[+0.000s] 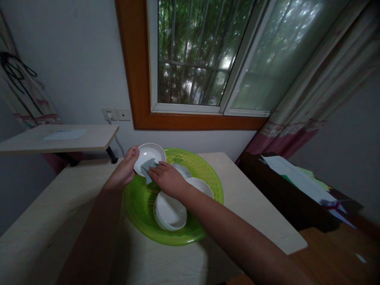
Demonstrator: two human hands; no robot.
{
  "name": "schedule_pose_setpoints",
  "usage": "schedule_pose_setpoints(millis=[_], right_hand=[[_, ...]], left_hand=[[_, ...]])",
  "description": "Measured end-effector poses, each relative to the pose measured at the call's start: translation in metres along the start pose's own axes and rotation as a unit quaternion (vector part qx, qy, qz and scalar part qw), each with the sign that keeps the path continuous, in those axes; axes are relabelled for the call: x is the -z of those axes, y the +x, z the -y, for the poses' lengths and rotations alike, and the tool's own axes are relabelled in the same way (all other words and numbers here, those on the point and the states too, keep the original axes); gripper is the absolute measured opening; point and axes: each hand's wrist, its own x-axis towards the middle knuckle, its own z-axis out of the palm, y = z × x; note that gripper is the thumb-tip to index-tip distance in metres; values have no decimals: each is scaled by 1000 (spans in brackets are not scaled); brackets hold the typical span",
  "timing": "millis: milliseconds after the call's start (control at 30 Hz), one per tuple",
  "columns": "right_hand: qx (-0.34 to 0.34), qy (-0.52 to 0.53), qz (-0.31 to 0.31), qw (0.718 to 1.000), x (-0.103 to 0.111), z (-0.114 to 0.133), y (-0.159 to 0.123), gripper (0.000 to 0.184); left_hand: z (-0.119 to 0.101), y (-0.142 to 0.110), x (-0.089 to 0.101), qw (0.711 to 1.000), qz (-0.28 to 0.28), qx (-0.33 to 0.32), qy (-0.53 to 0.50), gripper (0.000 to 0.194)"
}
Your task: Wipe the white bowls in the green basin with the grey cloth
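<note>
My left hand point(127, 167) is closed on the left rim of a white plate point(148, 152), which is tilted towards me above the left part of a green plastic basin point(139, 215). A grey-green cloth point(147, 168) lies against the plate's inner face, pinched by my right hand point(168, 178). In the basin, a white bowl point(171, 211) rests tipped near the front. Another white bowl point(202, 186) sits to its right, partly behind my right forearm. Behind my right hand shows part of a patterned dish point(182, 171). Thin sticks, perhaps chopsticks point(152, 202), lie on the basin floor.
The basin stands on a pale wooden table point(237, 198). A raised shelf point(97, 136) with a paper sheet point(65, 134) is at left, near a wall socket point(109, 114). Beyond is a barred window point(192, 59). Papers point(293, 174) lie on dark furniture at right.
</note>
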Motion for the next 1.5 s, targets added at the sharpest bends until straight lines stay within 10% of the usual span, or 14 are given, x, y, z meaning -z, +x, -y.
schedule_pose_setpoints(millis=[867,1500], right_hand=[[-93,-26,-37,995,3,-7,-5,29],[32,68,-17,997,-6,2,-6,61]], left_hand=[[3,1,0,1000,6,4,3,48],[-2,-2,-3,1000,-15,8,-13,42]])
